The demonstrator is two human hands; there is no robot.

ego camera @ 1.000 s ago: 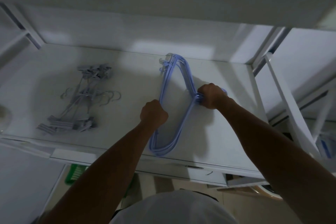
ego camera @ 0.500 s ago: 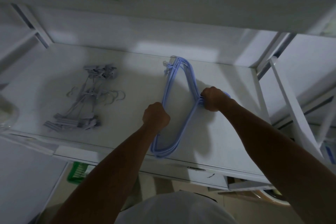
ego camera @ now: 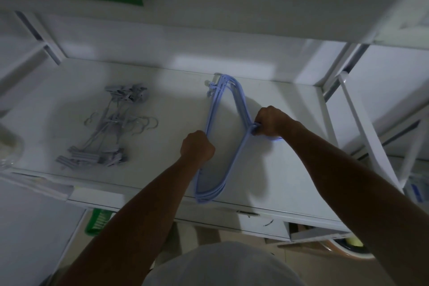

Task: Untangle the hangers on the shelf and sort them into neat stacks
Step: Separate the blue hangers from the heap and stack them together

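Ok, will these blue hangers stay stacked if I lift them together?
Probably stiff and light: the blue hangers are thin frames holding shape. They may fan apart, as their lower ends sit staggered. The left hand and right hand gripping opposite sides should help.

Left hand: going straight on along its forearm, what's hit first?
Likely the far shoulder of the blue hanger stack the left hand grips, then the back wall; depth unclear.

left hand [ego camera: 197, 146] — grips blue hangers [ego camera: 214, 137] | right hand [ego camera: 270, 124] — grips their neck | grey clip hangers [ego camera: 109, 127] lie apart on shelf [ego camera: 290, 169]
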